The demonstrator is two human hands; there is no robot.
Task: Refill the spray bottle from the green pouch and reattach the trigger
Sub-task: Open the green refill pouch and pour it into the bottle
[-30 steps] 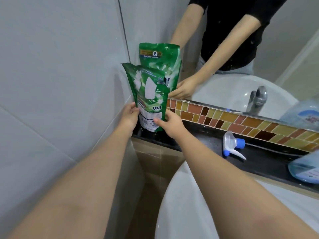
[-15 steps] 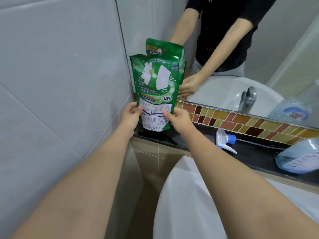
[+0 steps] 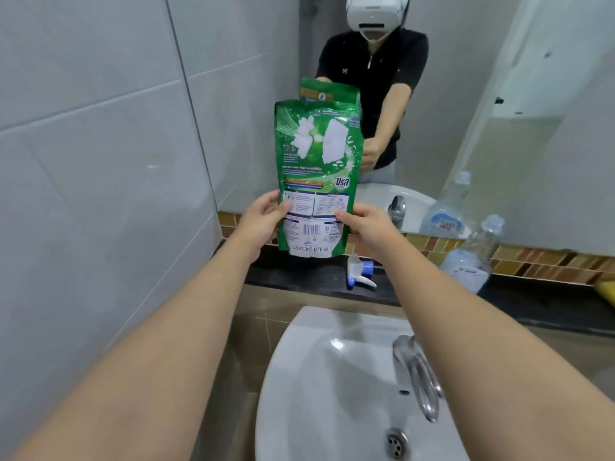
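Grey-tiled bathroom corner, mirror (image 3: 499,94) ahead, dark bench (image 3: 532,304) under it, white sink (image 3: 319,377) below my arms. My left grip (image 3: 263,217) pinches left edge of green pouch (image 3: 317,174), thumb on label; my right grip (image 3: 367,226) pinches right edge, thumb on front. Pouch upright, held clear above bench, barcode side facing me. Trigger (image 3: 361,272) lies on bench just below pouch. Spray bottle (image 3: 472,257) stands open-necked on bench to right, well apart from pouch. Chrome tap (image 3: 416,371) over sink
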